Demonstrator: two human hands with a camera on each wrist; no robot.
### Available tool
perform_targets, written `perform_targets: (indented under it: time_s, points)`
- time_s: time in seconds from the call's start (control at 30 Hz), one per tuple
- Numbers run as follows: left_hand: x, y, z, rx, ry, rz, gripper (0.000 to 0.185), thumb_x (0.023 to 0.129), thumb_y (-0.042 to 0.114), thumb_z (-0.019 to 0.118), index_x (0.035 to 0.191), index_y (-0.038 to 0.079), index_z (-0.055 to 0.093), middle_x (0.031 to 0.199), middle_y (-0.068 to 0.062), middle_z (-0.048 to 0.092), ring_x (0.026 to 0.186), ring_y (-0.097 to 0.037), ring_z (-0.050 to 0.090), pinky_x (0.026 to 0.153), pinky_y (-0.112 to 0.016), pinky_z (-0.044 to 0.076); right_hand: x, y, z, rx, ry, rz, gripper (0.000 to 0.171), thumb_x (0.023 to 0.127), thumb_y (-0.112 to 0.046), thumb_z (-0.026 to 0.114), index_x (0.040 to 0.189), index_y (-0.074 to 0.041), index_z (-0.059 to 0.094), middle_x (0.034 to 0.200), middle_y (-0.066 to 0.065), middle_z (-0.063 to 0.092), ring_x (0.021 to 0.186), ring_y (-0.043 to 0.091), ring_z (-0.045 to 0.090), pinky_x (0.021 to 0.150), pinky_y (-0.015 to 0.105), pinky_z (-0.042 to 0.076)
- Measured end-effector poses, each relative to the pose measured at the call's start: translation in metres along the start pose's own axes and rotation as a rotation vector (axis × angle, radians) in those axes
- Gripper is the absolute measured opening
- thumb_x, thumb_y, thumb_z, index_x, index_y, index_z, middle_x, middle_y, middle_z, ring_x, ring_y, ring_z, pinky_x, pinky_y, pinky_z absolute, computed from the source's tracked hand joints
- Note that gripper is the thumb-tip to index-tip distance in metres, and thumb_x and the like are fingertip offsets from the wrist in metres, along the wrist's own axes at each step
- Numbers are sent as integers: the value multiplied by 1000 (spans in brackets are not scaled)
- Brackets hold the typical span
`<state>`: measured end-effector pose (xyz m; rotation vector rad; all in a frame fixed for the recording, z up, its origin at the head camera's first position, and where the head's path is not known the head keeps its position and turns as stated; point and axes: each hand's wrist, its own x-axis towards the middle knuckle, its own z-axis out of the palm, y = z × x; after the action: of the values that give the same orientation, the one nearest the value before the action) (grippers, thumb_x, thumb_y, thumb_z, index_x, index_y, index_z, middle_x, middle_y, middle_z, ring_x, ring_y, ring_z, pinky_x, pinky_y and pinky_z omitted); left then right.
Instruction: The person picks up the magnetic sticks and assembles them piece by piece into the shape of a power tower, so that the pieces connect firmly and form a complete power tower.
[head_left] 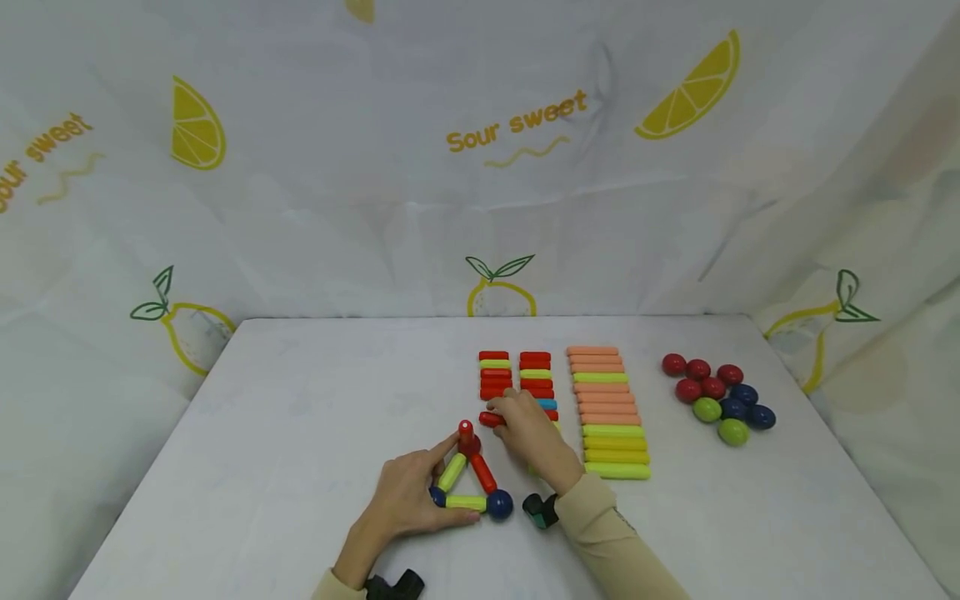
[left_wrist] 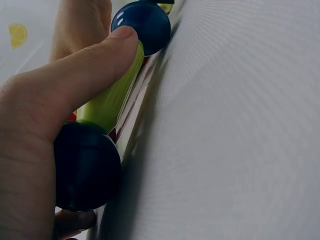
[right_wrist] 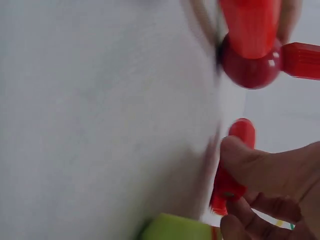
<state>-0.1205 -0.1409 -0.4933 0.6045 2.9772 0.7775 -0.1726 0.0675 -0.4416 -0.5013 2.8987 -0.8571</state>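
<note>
From the head camera, the left hand [head_left: 408, 500] steadies a stick triangle [head_left: 468, 479] on the desk [head_left: 300, 433], fingers curled round it; the right hand [head_left: 532, 437] pinches a red stick [head_left: 491, 419]; the backdrop reads "Sour sweet"

Left wrist: thumb [left_wrist: 85, 75] pressing the green stick [left_wrist: 112, 97] between blue balls

Right wrist: fingers [right_wrist: 260, 165] pinching the red stick [right_wrist: 232, 165], beside a red ball [right_wrist: 250, 67]

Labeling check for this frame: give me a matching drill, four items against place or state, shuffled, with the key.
Items:
1. left hand
2. right hand
3. cluster of balls
4. long sticks

States:
A. loose at the table's right side
B. steadies the stick-and-ball triangle
C. laid in a stacked row, orange above yellow-green
D. pinches a short red stick

Pairs: 1-B, 2-D, 3-A, 4-C
</note>
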Motion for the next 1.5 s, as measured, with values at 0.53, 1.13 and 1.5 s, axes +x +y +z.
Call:
perform_targets:
  time_s: [0.53, 1.13, 1.5]
  points:
    - [0, -2, 3, -28, 37, -24, 103, 65, 78, 77, 146, 19, 57, 70, 19, 47, 56, 5, 33, 51, -16, 23, -63, 8, -20, 469, -285, -201, 20, 89, -18, 79, 103, -12, 66, 96, -1, 69, 88, 8, 65, 84, 27, 59]
    - [-4, -13, -28, -360, -176, 25, 59, 90, 32, 73, 142, 9, 56, 71, 12, 60, 58, 4, 46, 55, -17, 40, -51, 19, -39, 332, -266, -205, 37, 88, -3, 74, 124, -4, 67, 119, 12, 72, 106, 29, 66, 95, 44, 59]
    - [-4, -25, -20, -401, -41, 142, 43, 93, 1, 66, 135, 11, 63, 109, 0, 72, 85, -1, 56, 72, -20, 49, 8, 9, -22, -58, -83, -54, 42, 90, -3, 72, 132, -4, 67, 135, 16, 67, 135, 38, 52, 110, 52, 49]
